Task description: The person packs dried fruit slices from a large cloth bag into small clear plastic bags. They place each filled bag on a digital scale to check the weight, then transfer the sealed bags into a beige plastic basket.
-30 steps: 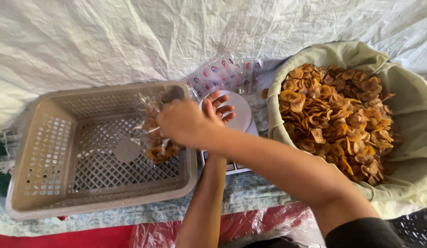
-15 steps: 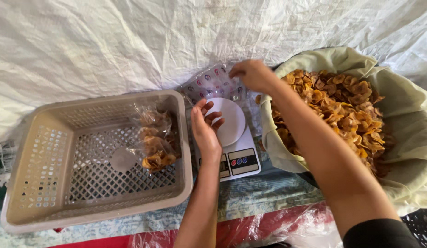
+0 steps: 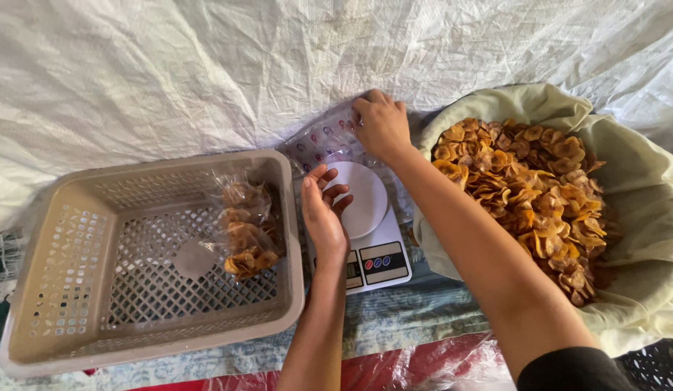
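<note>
My right hand [image 3: 381, 124] reaches to the stack of clear printed plastic bags [image 3: 323, 137] behind the scale, its fingers pressed on the top bag. My left hand [image 3: 323, 214] hovers open over the left edge of the white kitchen scale [image 3: 370, 239], holding nothing. A filled clear bag of chips [image 3: 246, 230] lies inside the beige plastic basket [image 3: 76, 217] on the left. On the right a large cloth-lined container [image 3: 626, 188] holds a heap of golden fried chips [image 3: 528, 188].
A white woven sheet [image 3: 206, 72] covers the ground behind everything. A patterned mat and red plastic [image 3: 394, 362] lie along the near edge. A dark mesh object shows at the bottom right corner.
My right hand left the bag of chips in the basket and moved right and back to the stack of bags. My left hand stayed near the scale.
</note>
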